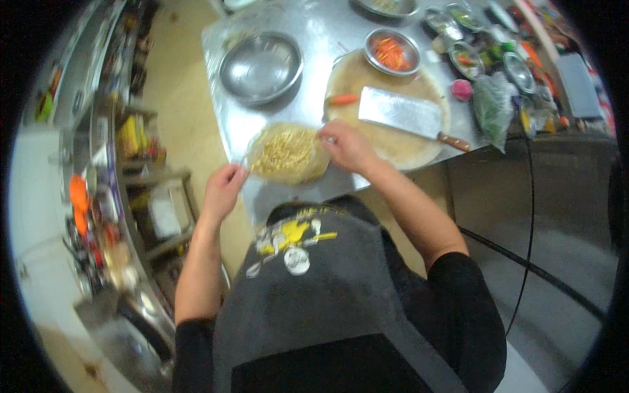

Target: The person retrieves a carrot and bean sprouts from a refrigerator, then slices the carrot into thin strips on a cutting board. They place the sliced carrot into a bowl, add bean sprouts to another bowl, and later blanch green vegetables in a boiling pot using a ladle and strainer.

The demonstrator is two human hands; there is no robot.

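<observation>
At the near edge of the metal table (314, 85), just in front of my apron (308, 298), a clear plastic bag (314, 171) lies spread between my two hands, with pale yellow strips (283, 156) in it. My left hand (225, 191) is nearly closed, thumb and fingertips pinching the bag at its left side; the curled fingers partly hide one another, so I cannot make out each one. My right hand (346, 145) is also nearly closed, pinching the right side of the bag, and its back covers most of the fingers. What the strips are I cannot tell; they blur together through the plastic.

Beyond the bag sits a wide metal bowl (262, 71). To the right is a round chopping board (406, 149), its left part overlapped by my right hand. On it lie a broad knife (401, 111), wooden handle pointing toward the lower right, and a piece of carrot (343, 99). A smaller bowl (417, 57) with orange strips (390, 55) stands at the far side of the board. Another bowl (400, 13) is cut off by the upper edge, and the dishes crowded at the far right are too blurred to sort out.
</observation>
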